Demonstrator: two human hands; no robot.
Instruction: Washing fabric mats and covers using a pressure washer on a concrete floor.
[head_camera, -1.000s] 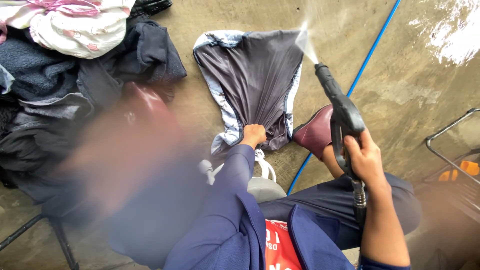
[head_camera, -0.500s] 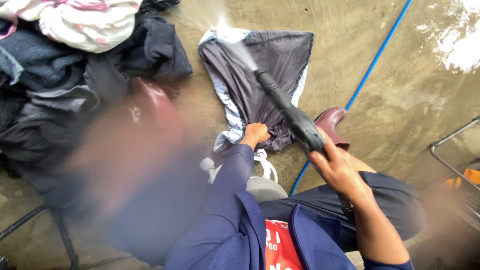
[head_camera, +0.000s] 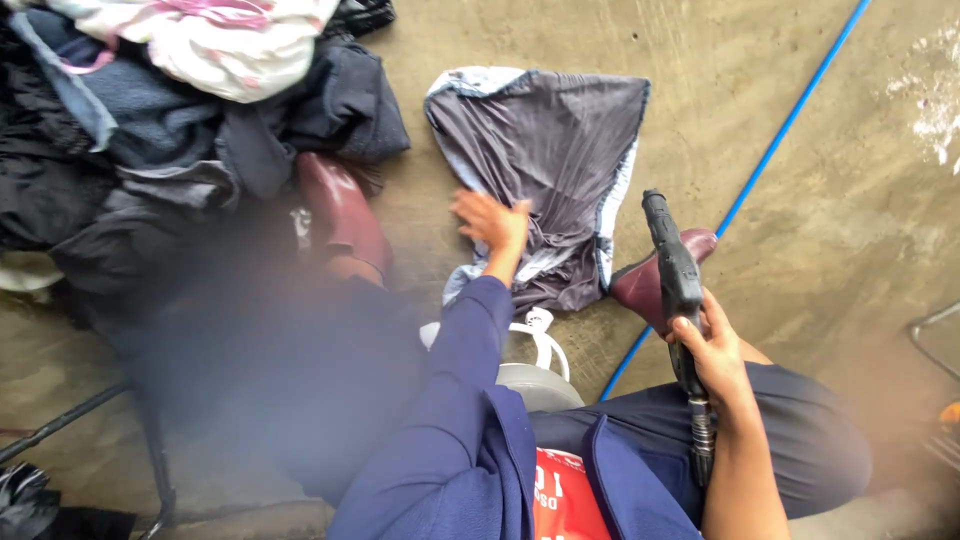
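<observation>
The grey garment (head_camera: 545, 170) with its pale blue trim lies spread flat on the wet concrete floor (head_camera: 800, 230), straight ahead of the seated person, and it looks dark and soaked through, so the wetting appears largely done while the smoothing out is in hand. The left hand (head_camera: 490, 222) lies on the lower left part of the cloth with fingers spread, palm down, pressing or flattening rather than pinching. The right hand (head_camera: 715, 352) is closed around the grip of a black spray gun (head_camera: 672, 268), whose nozzle points up toward the garment's right edge; no jet shows from its tip (whether the trigger is squeezed cannot be told). What looks left, judging by the heap, is considerable: a pile of clothes (head_camera: 170, 110), dark blues and greys topped by a white and pink piece, waits at the upper left, just beside the garment. The floor is bare rough concrete, streaked and glistening with water, with a blue hose (head_camera: 780, 130) running diagonally across it. Two maroon boots (head_camera: 345, 215) flank the garment, and a white plastic stool (head_camera: 535, 370) sits under the person.
</observation>
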